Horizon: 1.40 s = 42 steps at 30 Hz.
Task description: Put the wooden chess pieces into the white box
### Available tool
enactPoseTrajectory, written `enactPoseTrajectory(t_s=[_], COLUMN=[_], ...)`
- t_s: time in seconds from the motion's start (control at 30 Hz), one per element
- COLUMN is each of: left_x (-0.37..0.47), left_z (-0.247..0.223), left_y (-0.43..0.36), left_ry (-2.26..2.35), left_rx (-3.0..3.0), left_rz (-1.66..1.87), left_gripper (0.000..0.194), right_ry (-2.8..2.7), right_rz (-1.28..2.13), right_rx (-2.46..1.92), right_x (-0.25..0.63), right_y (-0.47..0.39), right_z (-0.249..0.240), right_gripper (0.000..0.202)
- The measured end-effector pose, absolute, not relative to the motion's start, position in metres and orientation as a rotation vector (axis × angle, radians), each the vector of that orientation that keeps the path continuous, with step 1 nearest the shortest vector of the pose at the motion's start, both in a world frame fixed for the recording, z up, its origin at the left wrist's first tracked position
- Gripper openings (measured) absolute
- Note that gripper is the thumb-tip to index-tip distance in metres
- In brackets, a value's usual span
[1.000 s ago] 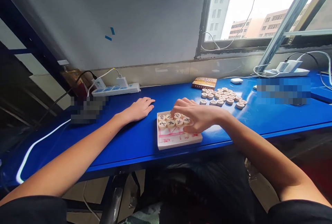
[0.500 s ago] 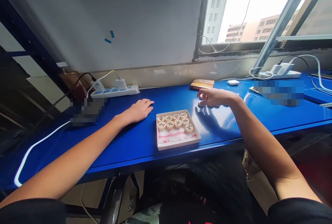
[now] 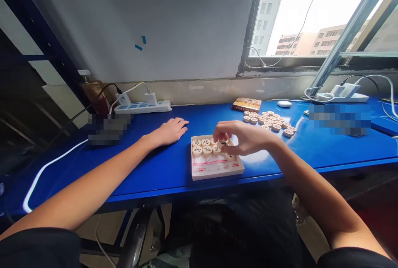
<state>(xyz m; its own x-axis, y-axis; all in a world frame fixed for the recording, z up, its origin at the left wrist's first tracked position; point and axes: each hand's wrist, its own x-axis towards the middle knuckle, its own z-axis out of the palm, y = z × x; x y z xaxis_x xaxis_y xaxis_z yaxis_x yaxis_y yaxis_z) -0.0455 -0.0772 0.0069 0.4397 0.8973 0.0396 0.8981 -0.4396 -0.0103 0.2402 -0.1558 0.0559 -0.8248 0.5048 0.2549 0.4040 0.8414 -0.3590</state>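
My right hand (image 3: pixel 241 137) is over the right part of a shallow white box (image 3: pixel 217 172), its thumb and fingers pinching a round wooden Chinese chess piece (image 3: pixel 222 144). Rows of similar chess pieces (image 3: pixel 207 149) with black characters lie in the box, and its lower part shows a bare bottom with red lines. Some pieces at the right are partly hidden by my fingers. To the left of the box my left hand (image 3: pixel 170 131) rests flat on the blue table (image 3: pixel 149 172), fingers stretched out, holding nothing. Several loose chess pieces (image 3: pixel 270 122) lie on the table behind my right hand.
A red-and-gold box lid (image 3: pixel 247 105) lies near the wall. Beside it sits a white earbud case (image 3: pixel 284 104). Power strips with plugs stand at the left (image 3: pixel 143 107) and the right (image 3: pixel 354 97). A bottle (image 3: pixel 93 94) stands at the far left.
My right hand has moved from the loose pieces toward me and left, to the white box, with a chess piece in its fingers. My left hand stays on the table. The view has shifted slightly.
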Motion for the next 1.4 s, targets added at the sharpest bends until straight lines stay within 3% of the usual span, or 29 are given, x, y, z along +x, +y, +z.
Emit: enactPoseTrajectory(t_s=[0.33, 0.67, 0.77, 0.9, 1.03, 1.2, 1.4], left_x=[-0.049, -0.050, -0.049, -0.049, -0.048, -0.046, -0.043], left_z=[0.002, 0.001, 0.003, 0.004, 0.004, 0.006, 0.010], left_y=[-0.073, -0.070, -0.072, -0.073, -0.074, -0.076, -0.082], left_ry=[-1.622, -1.609, -1.621, -1.629, -1.622, -1.642, -1.674], left_rx=[-2.623, -2.620, -2.618, -2.615, -2.625, -2.619, -2.643], left_rz=[-0.079, -0.062, -0.056, -0.054, -0.063, -0.059, -0.040], left_gripper=[0.054, 0.054, 0.054, 0.054, 0.055, 0.055, 0.054], right_ry=[-2.747, -2.772, -2.684, -2.515, -2.636, -2.641, -2.807], right_rz=[0.063, 0.252, 0.235, 0.087, 0.182, 0.164, 0.429], right_rx=[-0.682, -0.739, -0.835, -1.367, -1.674, -1.399, -0.785], right_x=[0.220, 0.232, 0.245, 0.280, 0.302, 0.287, 0.235], right_y=[-0.166, -0.164, -0.156, -0.133, -0.119, -0.133, -0.165], right_z=[0.035, 0.045, 0.050, 0.048, 0.040, 0.044, 0.060], right_gripper=[0.034, 0.064, 0.061, 0.052, 0.043, 0.029, 0.029])
